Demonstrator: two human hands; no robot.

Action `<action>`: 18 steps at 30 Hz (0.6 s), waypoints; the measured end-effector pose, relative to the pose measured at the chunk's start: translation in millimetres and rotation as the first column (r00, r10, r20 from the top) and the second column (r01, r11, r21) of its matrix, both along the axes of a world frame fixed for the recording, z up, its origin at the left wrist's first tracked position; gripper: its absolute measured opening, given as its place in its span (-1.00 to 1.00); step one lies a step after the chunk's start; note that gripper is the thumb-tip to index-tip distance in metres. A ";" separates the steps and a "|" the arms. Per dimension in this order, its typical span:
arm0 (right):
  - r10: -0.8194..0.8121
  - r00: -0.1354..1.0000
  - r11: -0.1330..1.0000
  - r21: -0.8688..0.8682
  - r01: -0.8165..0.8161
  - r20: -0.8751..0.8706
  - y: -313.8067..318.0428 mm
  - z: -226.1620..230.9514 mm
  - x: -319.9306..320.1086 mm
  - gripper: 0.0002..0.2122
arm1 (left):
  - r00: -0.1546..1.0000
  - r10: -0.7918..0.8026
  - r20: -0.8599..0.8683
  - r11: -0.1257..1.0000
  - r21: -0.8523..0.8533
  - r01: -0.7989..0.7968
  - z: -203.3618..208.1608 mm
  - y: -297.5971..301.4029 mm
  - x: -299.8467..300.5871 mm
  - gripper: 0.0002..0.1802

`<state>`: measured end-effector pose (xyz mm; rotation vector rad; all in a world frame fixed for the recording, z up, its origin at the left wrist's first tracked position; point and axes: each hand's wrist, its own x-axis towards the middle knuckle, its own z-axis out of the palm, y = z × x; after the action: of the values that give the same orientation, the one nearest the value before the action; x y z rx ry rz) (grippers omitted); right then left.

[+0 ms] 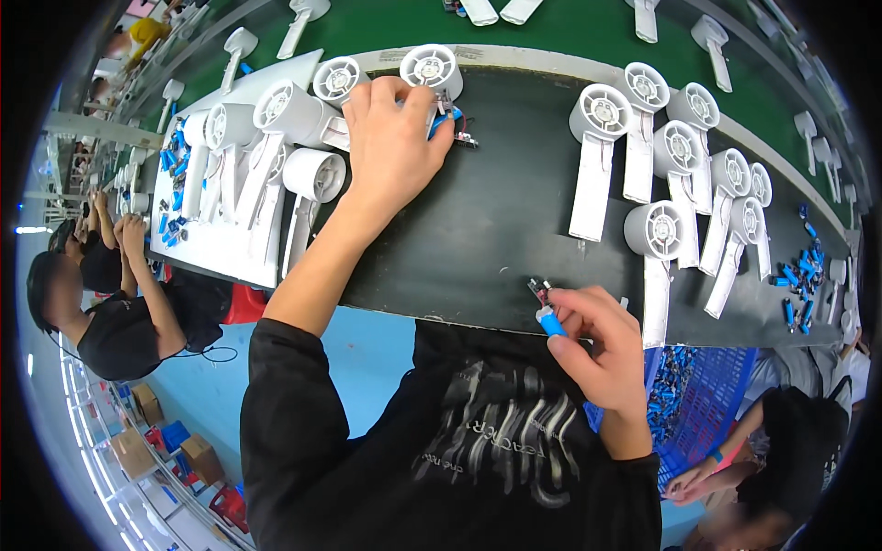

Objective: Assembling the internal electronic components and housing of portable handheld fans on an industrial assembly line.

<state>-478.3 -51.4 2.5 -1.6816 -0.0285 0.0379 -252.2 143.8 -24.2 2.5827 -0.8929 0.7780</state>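
At the far edge of the dark work table, my left hand (390,138) curls its fingers and thumb round a blue battery (443,121) with a small circuit board and wires. Just beyond those fingertips is a white fan head (431,70); my hand hides whatever handle it has. Near the table's front edge, my right hand (602,344) pinches another blue battery (550,321) between thumb and fingers. A small dark circuit board (538,290) sits at this battery's upper end.
Several white handheld fans (604,115) lie on the right, others (285,106) on the left beside a white board (230,243). Loose blue batteries (801,271) lie far right. A blue crate (717,386) of batteries stands below. Beyond runs a green conveyor belt (551,37). Co-workers (110,312) sit at both sides.
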 end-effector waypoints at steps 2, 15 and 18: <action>0.015 1.000 1.000 0.011 -0.015 -0.017 -1.2 -2.0 -1.6 -0.64 | 1.000 -0.024 0.002 1.000 0.003 0.024 -0.6 -2.2 1.7 -0.73; 0.115 0.979 0.881 0.472 -0.023 -0.167 -2.8 -24.2 -5.7 -0.60 | 0.388 -0.871 -0.300 0.278 -0.954 -0.114 55.3 33.1 -10.8 -0.77; 0.150 0.978 0.662 0.750 0.009 -0.145 3.9 -31.7 1.2 -0.52 | 0.264 -0.934 -0.241 0.154 -0.938 -0.312 54.8 20.1 -36.3 -0.66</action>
<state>-477.1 -47.5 -29.2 -0.8253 0.0364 0.2242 -288.4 163.9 30.5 0.9554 -0.3980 -0.4124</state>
